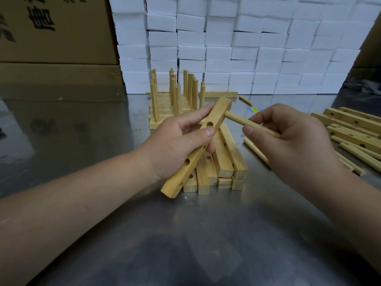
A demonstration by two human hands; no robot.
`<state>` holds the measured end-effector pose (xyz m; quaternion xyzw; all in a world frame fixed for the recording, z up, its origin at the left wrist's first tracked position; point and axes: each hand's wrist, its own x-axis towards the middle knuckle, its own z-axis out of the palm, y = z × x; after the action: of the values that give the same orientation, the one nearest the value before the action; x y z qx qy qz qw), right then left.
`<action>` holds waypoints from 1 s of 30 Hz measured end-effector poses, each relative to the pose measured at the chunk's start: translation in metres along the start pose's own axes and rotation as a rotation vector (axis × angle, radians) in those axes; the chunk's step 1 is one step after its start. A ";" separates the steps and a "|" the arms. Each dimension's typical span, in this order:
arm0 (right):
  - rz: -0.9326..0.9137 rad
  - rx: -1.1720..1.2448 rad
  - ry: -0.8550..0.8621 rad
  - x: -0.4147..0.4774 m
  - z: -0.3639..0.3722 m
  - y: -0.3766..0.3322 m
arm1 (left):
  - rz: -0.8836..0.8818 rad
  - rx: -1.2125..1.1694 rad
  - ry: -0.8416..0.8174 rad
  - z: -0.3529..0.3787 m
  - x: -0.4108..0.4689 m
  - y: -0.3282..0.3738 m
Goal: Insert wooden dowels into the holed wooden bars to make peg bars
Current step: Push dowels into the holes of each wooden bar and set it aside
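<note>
- Left hand [181,139] grips a holed bar [195,147] tilted above the desk [185,234].
- Right hand [288,141] pinches 1 dowel [247,122], its tip at the bar's far end.

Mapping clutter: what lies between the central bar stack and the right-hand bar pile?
Head view: a loose dowel on the steel table, partly hidden by the right hand.
</note>
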<state>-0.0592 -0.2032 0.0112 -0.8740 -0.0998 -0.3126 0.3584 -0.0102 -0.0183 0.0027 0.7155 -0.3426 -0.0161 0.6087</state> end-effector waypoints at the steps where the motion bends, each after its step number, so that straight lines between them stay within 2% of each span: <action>1: 0.021 0.035 -0.001 0.000 0.000 0.001 | 0.007 0.021 -0.004 -0.001 0.000 0.001; 10: 0.158 0.202 -0.042 0.002 0.004 0.001 | 0.015 0.079 -0.013 -0.002 -0.001 0.004; 16: 0.200 0.312 -0.007 0.002 0.001 -0.003 | -0.062 -0.031 0.060 0.001 0.000 0.001; 19: 0.240 0.378 0.035 0.006 -0.006 0.000 | -0.112 -0.114 0.149 0.000 0.001 -0.001; 20: 0.257 0.329 0.047 0.008 -0.008 0.002 | -0.134 -0.147 0.198 -0.001 0.002 -0.002; 22: 0.287 0.071 0.029 0.013 -0.011 0.010 | -0.176 -0.243 0.293 -0.005 0.004 -0.005; 24: 0.297 -0.319 -0.118 0.017 -0.012 0.019 | -0.201 -0.351 0.380 -0.007 0.007 -0.007; 26: 0.309 -0.604 -0.337 0.021 -0.011 0.023 | -0.218 -0.409 0.462 -0.008 0.008 -0.009; 28: 0.328 -0.756 -0.486 0.023 -0.009 0.026 | -0.223 -0.421 0.512 -0.009 0.009 -0.012; 30: 0.333 -0.827 -0.525 0.024 -0.007 0.030 | -0.232 -0.433 0.524 -0.011 0.010 -0.015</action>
<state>-0.0320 -0.2315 0.0127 -0.9956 0.0861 -0.0348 -0.0092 0.0092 -0.0140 -0.0033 0.5841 -0.0799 0.0268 0.8073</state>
